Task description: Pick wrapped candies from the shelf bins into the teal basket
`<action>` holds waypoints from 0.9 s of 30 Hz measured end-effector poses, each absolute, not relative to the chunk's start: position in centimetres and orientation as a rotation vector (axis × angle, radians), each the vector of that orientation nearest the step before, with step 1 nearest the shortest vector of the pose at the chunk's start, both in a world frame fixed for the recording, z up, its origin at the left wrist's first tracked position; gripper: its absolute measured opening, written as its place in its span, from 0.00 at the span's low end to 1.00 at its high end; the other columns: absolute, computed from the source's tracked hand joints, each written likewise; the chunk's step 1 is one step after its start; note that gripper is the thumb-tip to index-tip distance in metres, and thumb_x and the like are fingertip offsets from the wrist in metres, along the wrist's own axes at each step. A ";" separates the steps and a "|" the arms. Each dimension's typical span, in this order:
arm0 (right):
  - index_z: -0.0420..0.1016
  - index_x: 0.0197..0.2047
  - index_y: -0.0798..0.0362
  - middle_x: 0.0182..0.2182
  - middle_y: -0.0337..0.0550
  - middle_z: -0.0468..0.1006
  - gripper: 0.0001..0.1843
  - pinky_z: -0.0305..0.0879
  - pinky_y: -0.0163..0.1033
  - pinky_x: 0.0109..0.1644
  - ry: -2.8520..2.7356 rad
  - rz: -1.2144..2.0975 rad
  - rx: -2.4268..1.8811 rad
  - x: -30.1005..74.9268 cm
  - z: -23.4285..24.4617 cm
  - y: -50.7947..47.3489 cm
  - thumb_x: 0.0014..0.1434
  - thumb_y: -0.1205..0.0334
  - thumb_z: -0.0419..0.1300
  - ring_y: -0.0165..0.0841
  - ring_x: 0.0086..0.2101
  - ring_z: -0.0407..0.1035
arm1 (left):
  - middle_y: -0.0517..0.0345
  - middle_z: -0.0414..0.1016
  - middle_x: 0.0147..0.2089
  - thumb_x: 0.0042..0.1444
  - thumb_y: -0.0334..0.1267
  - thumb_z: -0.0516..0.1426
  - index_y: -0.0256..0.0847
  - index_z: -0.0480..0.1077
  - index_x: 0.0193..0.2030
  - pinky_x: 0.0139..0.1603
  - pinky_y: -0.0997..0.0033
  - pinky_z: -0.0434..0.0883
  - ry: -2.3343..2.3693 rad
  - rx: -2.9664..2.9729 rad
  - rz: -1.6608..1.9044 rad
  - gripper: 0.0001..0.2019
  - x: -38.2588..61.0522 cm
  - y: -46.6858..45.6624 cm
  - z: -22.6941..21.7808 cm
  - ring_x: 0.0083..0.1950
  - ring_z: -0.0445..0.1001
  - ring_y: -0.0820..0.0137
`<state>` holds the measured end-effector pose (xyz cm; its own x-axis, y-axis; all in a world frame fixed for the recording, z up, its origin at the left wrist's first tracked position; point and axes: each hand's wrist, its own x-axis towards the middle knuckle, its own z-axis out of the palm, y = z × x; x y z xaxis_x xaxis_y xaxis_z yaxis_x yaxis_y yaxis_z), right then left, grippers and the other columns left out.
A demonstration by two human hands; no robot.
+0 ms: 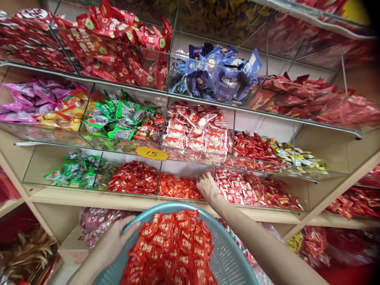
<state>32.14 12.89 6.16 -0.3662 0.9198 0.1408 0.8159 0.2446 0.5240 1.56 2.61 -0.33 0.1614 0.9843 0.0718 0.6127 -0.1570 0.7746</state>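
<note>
My left hand (114,239) grips the rim of a teal plastic basket (228,257) held low in front of me, thumb over the edge. The basket is heaped with red wrapped candies (173,247). My right hand (208,186) reaches forward into a glass bin on the lowest shelf, its fingers down among the red candy packets (178,187) there; the fingertips are hidden by the bin's glass edge and the candies.
Glass-fronted shelves (190,99) hold bins of wrapped sweets: red, green, pink, blue and yellow packs. A yellow tag marked 15 (152,153) sticks on the middle shelf. Bagged stock (95,223) sits beneath the wooden ledge.
</note>
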 end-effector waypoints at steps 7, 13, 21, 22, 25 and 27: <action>0.77 0.32 0.57 0.34 0.53 0.76 0.13 0.48 0.45 0.48 2.384 0.840 1.560 32.4 6.2 12.2 0.57 0.72 0.51 0.41 0.41 0.63 | 0.57 0.74 0.50 0.55 0.51 0.50 0.42 0.72 0.47 0.52 0.69 0.66 1.513 1.841 0.784 0.20 1.6 2.6 -0.1 0.51 0.71 0.61; 0.74 0.36 0.59 0.35 0.54 0.73 0.13 0.51 0.44 0.42 2.436 0.926 1.632 32.3 8.5 9.6 0.58 0.73 0.48 0.41 0.39 0.61 | 0.56 0.76 0.47 0.54 0.52 0.50 0.40 0.72 0.48 0.52 0.66 0.65 1.523 1.817 0.782 0.22 1.9 2.2 0.5 0.49 0.72 0.59; 0.68 0.28 0.53 0.27 0.42 0.71 0.11 0.54 0.36 0.35 2.914 -0.154 2.269 33.7 7.1 1.5 0.59 0.60 0.50 0.33 0.31 0.62 | 0.57 0.76 0.47 0.55 0.52 0.50 0.42 0.72 0.46 0.51 0.67 0.65 1.501 1.820 0.789 0.21 2.1 2.2 0.9 0.48 0.72 0.60; 0.67 0.27 0.53 0.25 0.40 0.70 0.13 0.54 0.35 0.32 2.909 -0.549 2.310 33.9 6.5 1.0 0.58 0.57 0.50 0.31 0.28 0.61 | 0.57 0.77 0.45 0.55 0.51 0.50 0.42 0.72 0.46 0.50 0.68 0.66 1.503 1.829 0.789 0.20 2.1 2.2 0.9 0.47 0.72 0.60; 0.66 0.25 0.55 0.19 0.35 0.65 0.16 0.52 0.33 0.27 2.692 -1.449 2.311 34.2 5.0 0.3 0.54 0.50 0.53 0.27 0.22 0.57 | 0.59 0.78 0.42 0.55 0.50 0.50 0.43 0.73 0.46 0.49 0.68 0.66 1.515 1.848 0.787 0.19 2.1 2.1 0.9 0.45 0.73 0.62; 0.66 0.24 0.55 0.19 0.34 0.63 0.18 0.51 0.32 0.27 2.571 -1.720 2.323 34.3 4.4 0.1 0.52 0.48 0.55 0.26 0.22 0.55 | 0.59 0.77 0.43 0.56 0.50 0.49 0.42 0.72 0.47 0.49 0.69 0.66 1.498 1.854 0.785 0.19 2.1 2.1 0.9 0.45 0.73 0.62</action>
<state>34.27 0.13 4.42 -0.1172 0.9928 -0.0250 0.4020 0.0244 -0.9153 2.09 2.10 0.92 0.1791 0.9817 0.0645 0.6121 -0.1625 0.7739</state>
